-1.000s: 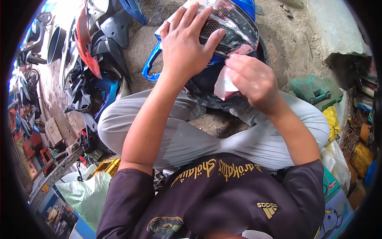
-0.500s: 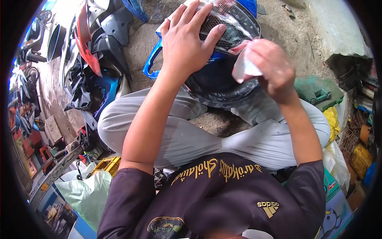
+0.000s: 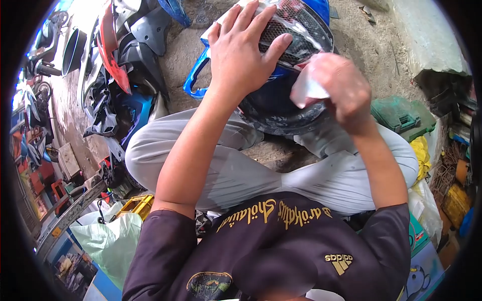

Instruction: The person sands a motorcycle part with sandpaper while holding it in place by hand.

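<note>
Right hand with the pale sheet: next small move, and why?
I'd suggest one short, light stroke of the right hand along the near edge of the mesh-patterned panel. That hand holds the pale sheet beside that edge, and the left hand lies spread on the panel, probably steadying it. Blur hides whether the sheet touches.

A panel (image 3: 300, 37) before the legs (image 3: 341, 175).
The left hand (image 3: 242, 59) lies on the panel's left part; the right hand (image 3: 345, 90), holding a sheet (image 3: 307, 92), is at its near right corner. Leftward lies a heap of fairings (image 3: 143, 67), with a bag (image 3: 113, 238) nearer; rightward sits a case (image 3: 395, 112), a block (image 3: 428, 40) beyond it.
</note>
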Demonstrator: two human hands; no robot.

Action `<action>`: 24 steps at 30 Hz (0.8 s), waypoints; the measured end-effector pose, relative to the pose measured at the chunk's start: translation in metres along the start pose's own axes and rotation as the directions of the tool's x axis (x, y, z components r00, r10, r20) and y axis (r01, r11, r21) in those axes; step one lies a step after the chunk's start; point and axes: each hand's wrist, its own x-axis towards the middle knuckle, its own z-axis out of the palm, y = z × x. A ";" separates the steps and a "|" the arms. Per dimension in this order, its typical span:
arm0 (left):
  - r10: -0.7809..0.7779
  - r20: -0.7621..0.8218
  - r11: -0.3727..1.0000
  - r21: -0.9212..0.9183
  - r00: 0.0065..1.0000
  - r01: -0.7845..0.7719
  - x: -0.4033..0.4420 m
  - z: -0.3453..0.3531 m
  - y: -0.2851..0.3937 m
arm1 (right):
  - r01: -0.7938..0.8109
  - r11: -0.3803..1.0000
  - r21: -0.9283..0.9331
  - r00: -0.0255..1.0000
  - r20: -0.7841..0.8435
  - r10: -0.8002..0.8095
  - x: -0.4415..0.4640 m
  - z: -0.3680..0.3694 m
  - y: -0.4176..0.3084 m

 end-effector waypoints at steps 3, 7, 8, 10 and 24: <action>0.014 -0.005 1.000 0.020 1.000 -0.014 0.001 0.001 0.002 | 0.050 0.999 -0.007 0.998 0.045 -0.050 -0.001 0.007 -0.019; 0.002 0.004 1.000 0.001 1.000 -0.002 0.002 0.000 -0.001 | -0.033 0.999 -0.029 0.999 -0.014 0.033 0.000 -0.003 0.008; 0.000 0.006 1.000 0.005 1.000 0.000 0.001 -0.001 -0.001 | -0.014 1.000 -0.011 1.000 0.001 0.014 0.000 0.000 0.002; 0.006 0.006 1.000 0.004 1.000 -0.006 0.003 -0.001 0.001 | 0.022 1.000 0.011 0.999 0.027 -0.023 0.003 0.003 -0.018; 0.002 -0.004 1.000 -0.020 1.000 -0.002 0.001 0.001 0.000 | -0.026 1.000 -0.011 1.000 -0.002 0.026 0.004 -0.003 -0.003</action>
